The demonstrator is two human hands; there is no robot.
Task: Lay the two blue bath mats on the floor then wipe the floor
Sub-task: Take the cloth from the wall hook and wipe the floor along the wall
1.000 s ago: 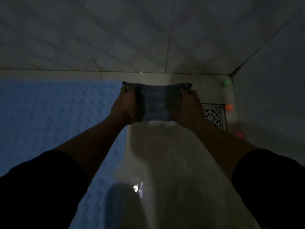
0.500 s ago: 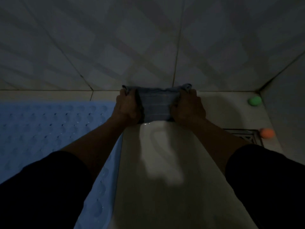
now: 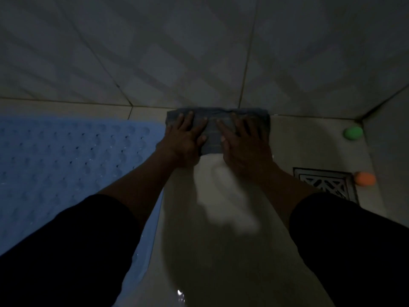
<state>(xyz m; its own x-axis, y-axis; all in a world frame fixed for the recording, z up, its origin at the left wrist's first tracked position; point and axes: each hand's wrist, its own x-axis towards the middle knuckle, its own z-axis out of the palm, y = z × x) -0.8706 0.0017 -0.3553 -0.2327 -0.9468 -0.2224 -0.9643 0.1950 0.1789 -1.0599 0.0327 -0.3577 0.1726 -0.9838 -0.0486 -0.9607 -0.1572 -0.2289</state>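
— Bath mat (image 3: 66, 165) first: where does it lie in the head view?

— Flat on the floor (image 3: 221, 251), filling the left side. Its far edge stops just short of the back wall (image 3: 155, 52), and its right edge runs under the left forearm. It is blue and covered in round bumps with small holes. Only one mat shows.

— And the hands?

— Both press down on a folded grey-blue cloth (image 3: 213, 138) that sits on the floor against the foot of the back wall, just beside the mat's far right corner. The left hand (image 3: 187, 140) lies on the cloth's left half, fingers spread flat and pointing at the wall. The right hand (image 3: 242, 142) covers the right half, fingers likewise splayed and flat. Neither hand curls around the cloth; the palms pin it.

— Anything else on the floor?

— A square metal drain grate (image 3: 325, 182) near the right wall, partly hidden by the right forearm. A green ball (image 3: 353, 133) rests in the far right corner, and an orange ball (image 3: 365, 178) touches the grate's right edge. The light is dim, and a wet glint shows on the near floor.
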